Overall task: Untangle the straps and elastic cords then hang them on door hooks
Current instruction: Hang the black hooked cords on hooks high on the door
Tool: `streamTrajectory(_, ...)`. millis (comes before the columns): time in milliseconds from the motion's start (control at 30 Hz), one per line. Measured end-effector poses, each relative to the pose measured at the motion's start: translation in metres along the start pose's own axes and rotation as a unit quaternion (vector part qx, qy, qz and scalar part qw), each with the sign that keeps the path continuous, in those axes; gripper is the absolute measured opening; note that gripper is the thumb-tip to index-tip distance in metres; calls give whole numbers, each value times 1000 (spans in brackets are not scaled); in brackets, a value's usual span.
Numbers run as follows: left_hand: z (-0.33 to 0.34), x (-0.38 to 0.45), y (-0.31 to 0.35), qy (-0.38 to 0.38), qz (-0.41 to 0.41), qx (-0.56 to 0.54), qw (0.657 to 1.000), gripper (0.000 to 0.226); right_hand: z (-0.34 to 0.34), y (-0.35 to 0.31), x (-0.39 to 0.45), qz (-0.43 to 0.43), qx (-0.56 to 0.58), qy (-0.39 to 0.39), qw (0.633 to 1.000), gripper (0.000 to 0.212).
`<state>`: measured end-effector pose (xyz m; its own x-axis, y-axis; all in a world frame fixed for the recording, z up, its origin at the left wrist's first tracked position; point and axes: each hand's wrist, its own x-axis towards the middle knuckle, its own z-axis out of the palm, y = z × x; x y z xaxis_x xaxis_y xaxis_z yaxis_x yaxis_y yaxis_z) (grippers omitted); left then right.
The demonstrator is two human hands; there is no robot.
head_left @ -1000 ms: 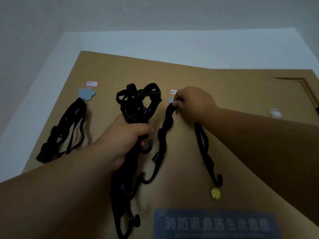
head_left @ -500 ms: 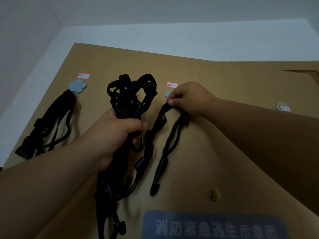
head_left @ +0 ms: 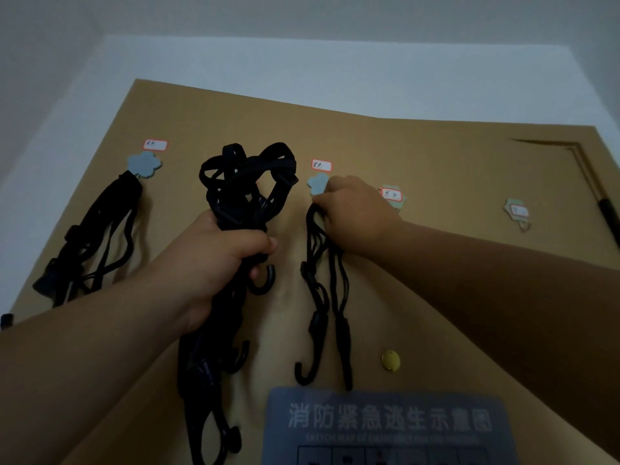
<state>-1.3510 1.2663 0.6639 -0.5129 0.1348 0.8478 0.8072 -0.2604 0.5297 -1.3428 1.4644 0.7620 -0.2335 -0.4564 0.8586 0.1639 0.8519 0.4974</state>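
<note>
Cord (head_left: 330, 290) now doubled, both ends hanging below my right hand (head_left: 355, 214), fingers pinching its fold, probably on hook (head_left: 318, 183). Left hand (head_left: 214, 260) clenches tangled bundle (head_left: 246, 186).

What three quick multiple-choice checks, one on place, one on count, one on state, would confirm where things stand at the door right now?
1. Where does the hung cord dangle?
A. below the second blue hook from the left
B. from the far-right hook
C. from the door handle

2. How many flower-shaped hooks show on the door?
A. two
B. four
C. six

3. What is the left hand doing?
A. resting open on the door
B. gripping the tangled bundle
C. pinching a label

Answers:
1 A: the cord's top sits at that blue hook, under the right hand.
2 B: two blue, two pale green.
3 B: its fingers wrap the tangled bundle.
</note>
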Motion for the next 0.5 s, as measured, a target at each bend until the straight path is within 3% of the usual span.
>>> streamTrajectory(267, 6, -16, 7, -35, -19, -39, 998, 14, -25, -19, -15, 68, 11, -9, 998, 35)
streamTrajectory(367, 11, -22, 5, -46, -32, -81, 995, 16, -45, -27, -20, 150, 156, 23, 976, 30)
streamTrajectory(500, 25, -31, -9, -49, -57, -125, 989, 30, -72, -41, -42, 241, 393, -17, 887, 34)
